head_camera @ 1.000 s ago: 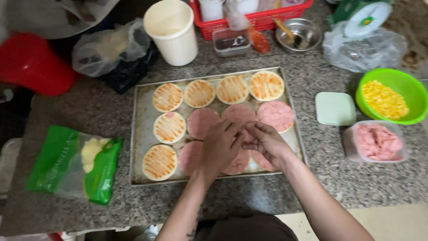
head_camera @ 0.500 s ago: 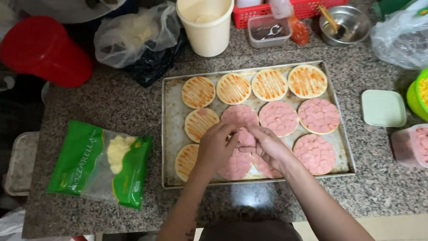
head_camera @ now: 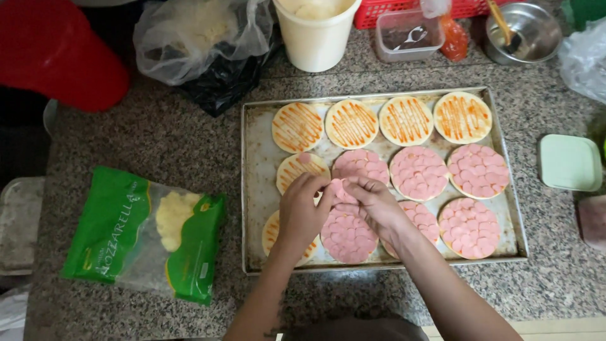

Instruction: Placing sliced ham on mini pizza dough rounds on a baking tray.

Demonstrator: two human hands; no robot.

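Note:
A metal baking tray [head_camera: 252,189] on the granite counter holds round dough bases. The back row [head_camera: 352,123] carries only orange sauce stripes; several others, like one base [head_camera: 418,172], are covered with pink sausage slices. My left hand [head_camera: 302,211] and my right hand [head_camera: 372,203] meet over the tray's front left, fingertips pinching a small stack of pink slices [head_camera: 338,188] between them. One single slice lies on the sauced base [head_camera: 303,167] just behind my left hand. A covered base [head_camera: 348,237] lies below my hands.
A green bag of grated cheese [head_camera: 142,233] lies left of the tray. Behind it stand a cream tub [head_camera: 315,31], plastic bags [head_camera: 196,38], a clear container [head_camera: 407,35], a metal bowl with a brush [head_camera: 521,31] and a red object [head_camera: 57,53]. A pale green lid [head_camera: 570,162] sits right.
The view has shifted so the tray sits further right. Both hands stay together over the front-left bases, now pinching slices near the sauced base in the middle row.

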